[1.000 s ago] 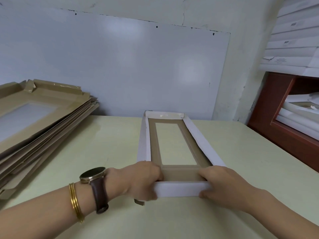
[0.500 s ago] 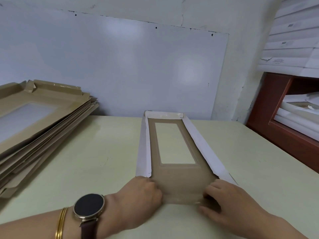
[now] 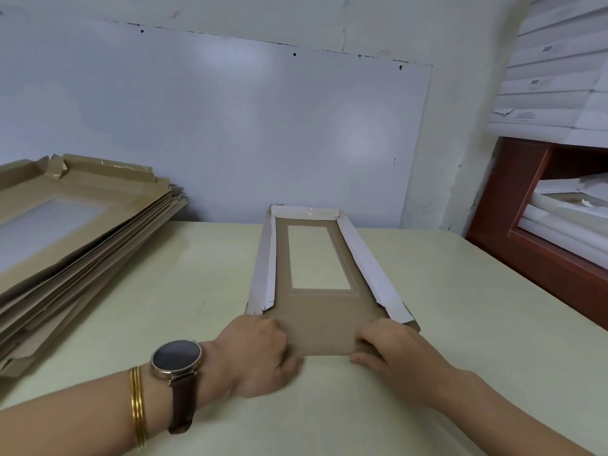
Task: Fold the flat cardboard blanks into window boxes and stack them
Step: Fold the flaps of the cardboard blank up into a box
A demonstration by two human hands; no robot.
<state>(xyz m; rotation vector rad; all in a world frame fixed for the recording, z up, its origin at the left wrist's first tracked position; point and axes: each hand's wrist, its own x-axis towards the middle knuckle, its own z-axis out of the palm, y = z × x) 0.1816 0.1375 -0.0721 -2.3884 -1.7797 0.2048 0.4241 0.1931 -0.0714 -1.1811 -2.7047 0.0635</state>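
A long window box (image 3: 279, 284) lies lengthwise on the pale table (image 3: 164, 291), brown inside with a clear window panel. Its far end wall and both white side walls stand up; the near end flap lies flat and brown towards me. My left hand (image 3: 260, 353) grips the flap's left corner with curled fingers. My right hand (image 3: 391, 350) grips its right corner, fingertips tucked at the flap's edge. A tall pile of flat brown blanks (image 3: 75, 232) with windows sits at the table's left.
A whiteboard (image 3: 214, 126) leans on the wall behind the table. At the right stands a red-brown shelf unit (image 3: 526, 225) holding several finished white boxes (image 3: 566, 209), with more white boxes (image 3: 552, 77) stacked on top.
The near end wall, held upright a second ago, has come down flat on the table. Both hands have slid towards me with it, staying at its two corners.
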